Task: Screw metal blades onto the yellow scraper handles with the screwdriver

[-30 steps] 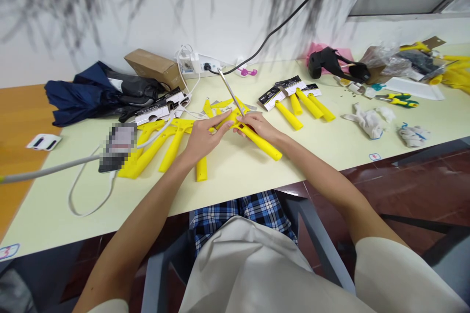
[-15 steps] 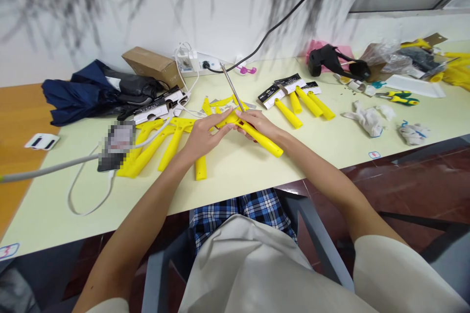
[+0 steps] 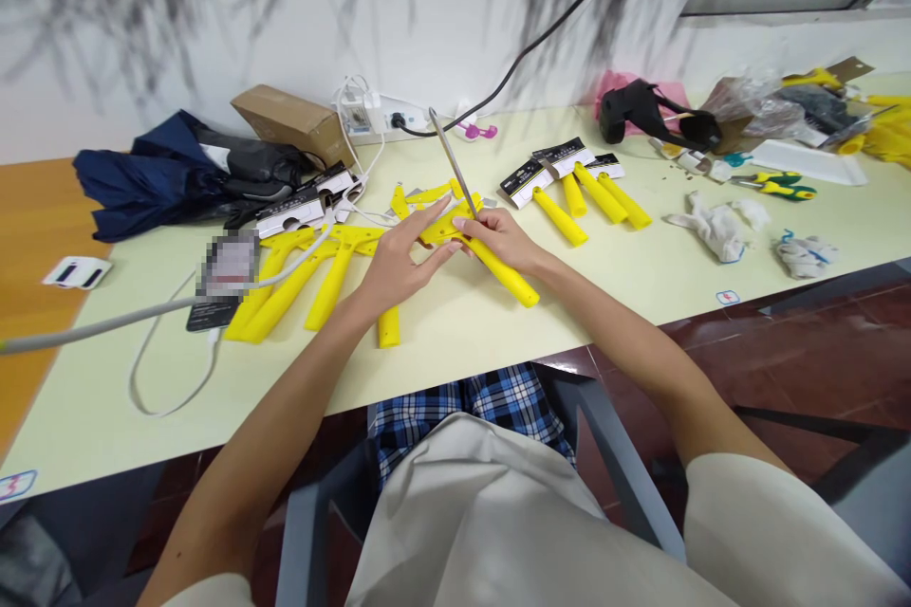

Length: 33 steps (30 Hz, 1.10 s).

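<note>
— What's in yr hands?
— Yellow handle, R hand on it. R fingers curled round, clamped. Its wide head sticks out past them toward my L; butt end points lower R, over the table.
— Steel strip?
— Thin, tilted up from the head, top end toward the wall. Lower end's right by my R fingers.
— L hand?
— Open, L fingers spread apart, tips just beside the head. Can't tell if they touch it.
— Room to move?
— Tight on the L: yellow T-pieces lie near my L wrist, gray cable across them, one yellow stub right below the L hand. On the R, row of yellow handles w/ cards sits just past the butt end. Toward me, bare table runs from the butt end to the front edge, only a narrow strip.
— Further out?
— Back by the wall: power strip, cardboard box. Far R: white gloves, well apart from my hands.
</note>
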Each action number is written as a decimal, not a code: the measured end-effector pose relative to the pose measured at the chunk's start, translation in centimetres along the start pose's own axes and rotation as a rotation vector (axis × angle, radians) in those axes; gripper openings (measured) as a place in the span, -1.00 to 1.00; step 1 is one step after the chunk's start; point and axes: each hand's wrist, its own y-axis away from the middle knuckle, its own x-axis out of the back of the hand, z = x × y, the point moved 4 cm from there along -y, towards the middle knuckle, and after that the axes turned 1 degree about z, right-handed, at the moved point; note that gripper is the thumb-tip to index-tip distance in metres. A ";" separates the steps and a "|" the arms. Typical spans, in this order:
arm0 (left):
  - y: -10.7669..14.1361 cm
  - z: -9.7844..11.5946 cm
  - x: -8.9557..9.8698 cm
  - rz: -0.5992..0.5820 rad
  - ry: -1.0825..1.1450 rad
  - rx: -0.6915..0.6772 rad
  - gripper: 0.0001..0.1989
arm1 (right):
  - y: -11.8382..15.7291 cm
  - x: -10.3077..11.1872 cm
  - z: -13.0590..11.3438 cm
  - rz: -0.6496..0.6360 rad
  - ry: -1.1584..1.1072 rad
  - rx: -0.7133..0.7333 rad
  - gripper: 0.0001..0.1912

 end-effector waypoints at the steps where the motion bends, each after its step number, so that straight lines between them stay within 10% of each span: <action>1: -0.1 0.1 0.1 0.015 0.013 0.010 -0.42 | 0.0 0.1 -0.1 0.014 0.008 0.013 -0.31; 33: 0.2 -0.6 1.1 0.137 0.025 0.108 -0.55 | 0.3 0.0 -0.3 0.049 0.083 0.079 -0.29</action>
